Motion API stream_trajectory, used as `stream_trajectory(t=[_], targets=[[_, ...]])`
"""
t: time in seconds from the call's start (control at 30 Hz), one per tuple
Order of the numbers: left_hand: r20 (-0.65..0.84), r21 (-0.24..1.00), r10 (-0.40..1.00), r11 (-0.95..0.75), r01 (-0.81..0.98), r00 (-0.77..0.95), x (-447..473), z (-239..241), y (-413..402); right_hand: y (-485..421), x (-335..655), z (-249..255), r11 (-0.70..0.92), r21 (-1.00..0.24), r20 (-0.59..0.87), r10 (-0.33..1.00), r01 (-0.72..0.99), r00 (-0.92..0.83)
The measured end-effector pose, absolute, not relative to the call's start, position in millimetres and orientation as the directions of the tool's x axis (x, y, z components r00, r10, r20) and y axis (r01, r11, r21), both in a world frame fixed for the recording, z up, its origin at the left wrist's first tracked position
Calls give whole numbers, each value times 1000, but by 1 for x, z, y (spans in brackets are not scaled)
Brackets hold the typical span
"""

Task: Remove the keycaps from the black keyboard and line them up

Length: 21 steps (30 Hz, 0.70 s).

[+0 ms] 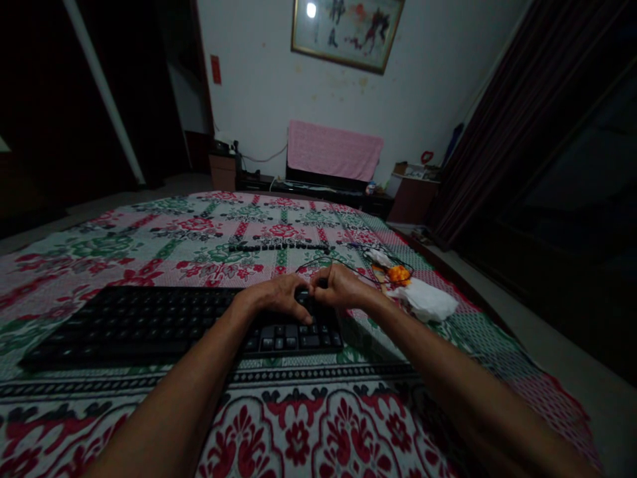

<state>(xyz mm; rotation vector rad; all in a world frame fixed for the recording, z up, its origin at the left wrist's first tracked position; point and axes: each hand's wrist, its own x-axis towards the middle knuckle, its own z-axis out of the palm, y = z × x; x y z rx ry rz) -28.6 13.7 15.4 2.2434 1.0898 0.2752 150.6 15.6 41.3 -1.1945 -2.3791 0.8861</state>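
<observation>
A black keyboard (164,322) lies on the patterned bedspread, stretching from the left to under my hands. Over its right end is my left hand (283,297), its thumb spread from the fingers and resting low over the keys. My right hand (339,285) meets it at the keyboard's top right, with fingers curled into a pinch. The fingertips of both hands nearly touch; whatever sits between them is too small and dark to make out. Behind the keyboard, a row of small black pieces like keycaps (279,247) lies on the cloth.
White crumpled tissue or plastic (428,301) and an orange item (399,275) lie to the right. A thin black cable (365,273) loops beside them. The patterned bedspread (318,425) ends at a right edge. Beyond stands a low cabinet with a pink cloth (333,151) over a screen.
</observation>
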Motion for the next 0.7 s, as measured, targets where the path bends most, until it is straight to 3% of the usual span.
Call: stream_trajectory(t=[0.1, 0.3, 0.4, 0.57, 0.7], targets=[[-79, 621, 758, -470, 627, 647, -29, 15, 13, 11, 149, 44, 448, -664, 25, 814, 599, -580], [-68, 652, 744, -471, 594, 664, -28, 17, 12, 26, 148, 49, 282, -748, -159, 803, 601, -574], [-76, 660, 755, -451, 600, 652, -27, 16, 13, 28, 142, 55, 294, -688, -202, 800, 663, -565], [-94, 689, 755, -421, 590, 649, -26, 16, 12, 22, 132, 62, 459, -512, -158, 781, 726, -604], [-96, 685, 764, -415, 599, 639, -27, 17, 11, 26, 139, 58, 356, -631, -185, 794, 689, -580]])
